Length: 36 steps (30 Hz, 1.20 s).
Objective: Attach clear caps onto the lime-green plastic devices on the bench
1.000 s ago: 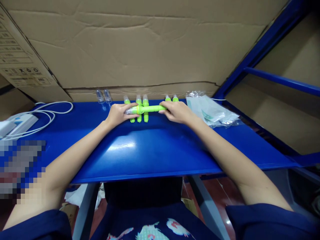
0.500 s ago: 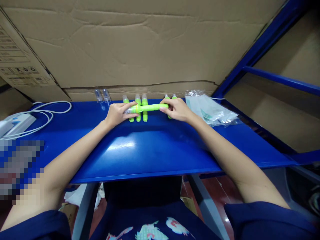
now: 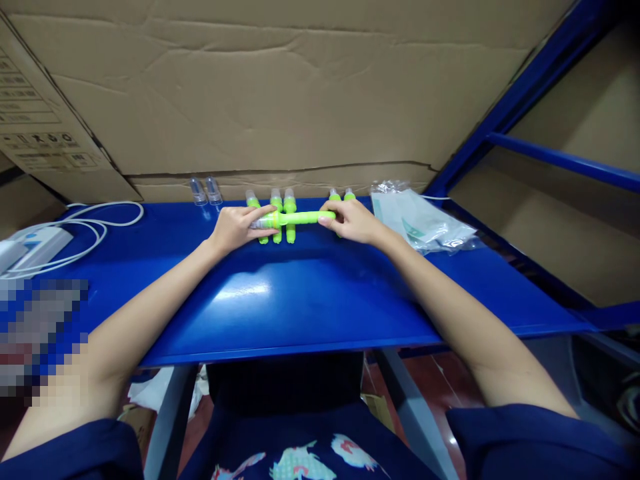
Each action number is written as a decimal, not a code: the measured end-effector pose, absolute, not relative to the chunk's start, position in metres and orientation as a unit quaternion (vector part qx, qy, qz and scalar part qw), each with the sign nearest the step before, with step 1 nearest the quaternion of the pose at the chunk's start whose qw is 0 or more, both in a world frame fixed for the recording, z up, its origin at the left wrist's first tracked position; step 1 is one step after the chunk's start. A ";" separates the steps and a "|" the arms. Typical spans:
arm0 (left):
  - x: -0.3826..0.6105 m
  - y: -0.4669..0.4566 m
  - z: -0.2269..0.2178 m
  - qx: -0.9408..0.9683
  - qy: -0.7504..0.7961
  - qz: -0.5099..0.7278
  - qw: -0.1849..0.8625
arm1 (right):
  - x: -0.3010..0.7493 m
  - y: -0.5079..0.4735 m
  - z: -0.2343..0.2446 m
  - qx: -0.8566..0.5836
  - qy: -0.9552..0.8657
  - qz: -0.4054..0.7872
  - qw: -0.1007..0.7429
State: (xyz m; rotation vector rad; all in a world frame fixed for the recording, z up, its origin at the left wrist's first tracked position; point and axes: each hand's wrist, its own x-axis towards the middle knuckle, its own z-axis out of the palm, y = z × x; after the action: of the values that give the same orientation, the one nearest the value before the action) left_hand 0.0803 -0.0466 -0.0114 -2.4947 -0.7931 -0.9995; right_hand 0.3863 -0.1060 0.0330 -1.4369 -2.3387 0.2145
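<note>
Across the front of me, level above the table, is a neon-green stick with a clear end (image 3: pixel 300 217), like a small torch. My left hand (image 3: pixel 235 229) is closed around its clear left end, fingers and thumb on opposite sides. The right tip is pinched by my right hand (image 3: pixel 353 222). Behind the stick lie three similar green sticks with clear tops (image 3: pixel 290 230), partly hidden by it and my left hand. Two more green sticks (image 3: pixel 349 194) show behind my right hand, mostly covered. Two clear caps (image 3: pixel 213 191) stand at the back left.
The blue table (image 3: pixel 300 293) ends against a cardboard wall (image 3: pixel 280 100). At right lies a clear plastic bag (image 3: pixel 420 217) with a white and green content. White cables (image 3: pixel 103 227) and a white power strip (image 3: pixel 45 247) lie at left. A blue metal frame (image 3: pixel 560 157) borders the right side.
The held stick has shifted very slightly downward at its right end, with both hands keeping their hold. The sticks, caps and bag stay where they were.
</note>
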 end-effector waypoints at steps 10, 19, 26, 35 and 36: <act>0.078 -0.052 -0.004 -0.893 -0.342 -0.259 0.139 | 0.361 -0.124 0.031 -0.537 -0.843 -0.011 0.007; 0.081 -0.054 -0.002 -0.907 -0.326 -0.209 0.163 | 0.356 -0.126 0.033 -0.536 -0.843 0.002 -0.045; 0.087 -0.053 0.002 -0.889 -0.291 -0.318 0.154 | 0.361 -0.122 0.034 -0.570 -0.821 -0.036 -0.023; 0.089 -0.049 -0.002 -0.870 -0.282 -0.380 0.135 | 0.367 -0.122 0.041 -0.627 -0.775 -0.073 0.028; 0.090 -0.049 -0.002 -0.871 -0.286 -0.376 0.132 | 0.367 -0.121 0.041 -0.628 -0.775 -0.071 0.029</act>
State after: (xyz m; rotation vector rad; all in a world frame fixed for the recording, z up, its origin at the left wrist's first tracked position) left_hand 0.0895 -0.0491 -0.0023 -2.5286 -0.8303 -1.0924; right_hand 0.3669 -0.1214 0.0408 -1.9367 -2.3888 -0.2176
